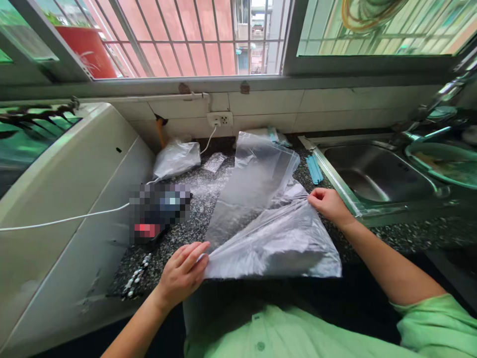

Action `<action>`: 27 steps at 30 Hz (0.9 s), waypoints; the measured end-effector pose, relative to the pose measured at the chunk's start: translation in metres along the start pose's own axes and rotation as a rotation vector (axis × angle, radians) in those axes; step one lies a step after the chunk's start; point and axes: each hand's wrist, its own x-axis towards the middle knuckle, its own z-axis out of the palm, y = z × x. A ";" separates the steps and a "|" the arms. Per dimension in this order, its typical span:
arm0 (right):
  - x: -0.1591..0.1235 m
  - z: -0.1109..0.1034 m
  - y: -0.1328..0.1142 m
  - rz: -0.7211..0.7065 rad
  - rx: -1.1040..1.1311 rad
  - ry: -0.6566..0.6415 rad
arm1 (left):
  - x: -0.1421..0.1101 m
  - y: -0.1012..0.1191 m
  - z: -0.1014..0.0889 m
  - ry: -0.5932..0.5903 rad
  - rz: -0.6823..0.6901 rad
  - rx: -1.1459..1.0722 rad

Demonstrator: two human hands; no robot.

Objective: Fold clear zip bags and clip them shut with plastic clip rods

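A large clear plastic bag [290, 243] is stretched between my two hands and overhangs the counter's front edge. My left hand [186, 268] pinches its near left corner between thumb and fingers. At the right, my right hand [330, 204] is closed on the bag's upper right edge, pulling creases across the film. More flat clear plastic bags [257, 179] lie beneath and beyond it on the speckled counter. Whether the held bag contains anything cannot be made out through the wrinkled film.
Left of the bags lies a blurred-out phone-like device [164, 209] with a white cable [74, 219]. A beaded strand [136, 278] rests near it. Blue strips [314, 169] lie beside the steel sink [365, 169]. A white plastic bundle [177, 156] sits below the wall socket [219, 119].
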 end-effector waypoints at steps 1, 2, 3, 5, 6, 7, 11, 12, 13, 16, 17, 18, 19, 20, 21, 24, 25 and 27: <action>-0.001 0.001 0.002 -0.001 -0.008 -0.011 | -0.003 0.001 -0.001 -0.020 -0.010 -0.015; -0.002 0.001 0.003 -0.001 -0.020 -0.023 | -0.006 0.002 -0.001 -0.043 -0.014 -0.037; -0.003 0.002 0.005 -0.002 -0.033 -0.035 | -0.009 0.003 -0.002 -0.070 -0.011 -0.065; -0.006 0.004 0.007 -0.009 -0.056 -0.054 | -0.016 0.003 -0.004 -0.128 0.015 -0.149; -0.007 0.005 0.008 -0.012 -0.063 -0.061 | -0.018 0.002 -0.006 -0.144 0.026 -0.205; -0.008 0.005 0.009 -0.013 -0.068 -0.064 | -0.020 0.000 -0.009 -0.148 0.024 -0.269; -0.012 0.003 0.006 -0.036 -0.042 -0.092 | -0.008 -0.012 -0.020 -0.010 -0.197 -0.511; -0.013 0.002 0.004 -0.050 -0.026 -0.102 | 0.002 -0.016 -0.021 0.015 -0.288 -0.528; -0.013 0.002 0.003 -0.064 -0.012 -0.112 | 0.014 -0.019 -0.021 0.035 -0.385 -0.511; -0.014 0.002 -0.002 -0.096 -0.003 -0.123 | 0.059 -0.028 -0.009 -0.005 -0.578 -0.410; -0.014 0.002 -0.003 -0.102 -0.009 -0.124 | 0.074 -0.031 -0.003 -0.030 -0.619 -0.380; -0.015 0.002 -0.004 -0.107 -0.015 -0.123 | 0.088 -0.033 0.005 -0.060 -0.656 -0.363; -0.015 0.002 -0.005 -0.110 -0.019 -0.122 | 0.100 -0.035 0.012 -0.095 -0.688 -0.363; -0.015 0.002 -0.005 -0.113 -0.021 -0.118 | 0.110 -0.036 0.019 -0.131 -0.719 -0.389; -0.016 0.001 -0.005 -0.114 -0.022 -0.113 | 0.118 -0.038 0.026 -0.174 -0.753 -0.446; -0.017 -0.002 -0.004 -0.110 -0.018 -0.102 | 0.127 -0.041 0.042 -0.248 -0.873 -0.608; -0.018 -0.003 -0.003 -0.109 -0.014 -0.099 | 0.126 -0.043 0.046 -0.246 -0.911 -0.642; -0.019 -0.004 -0.002 -0.108 0.002 -0.096 | 0.121 -0.048 0.053 -0.225 -0.976 -0.680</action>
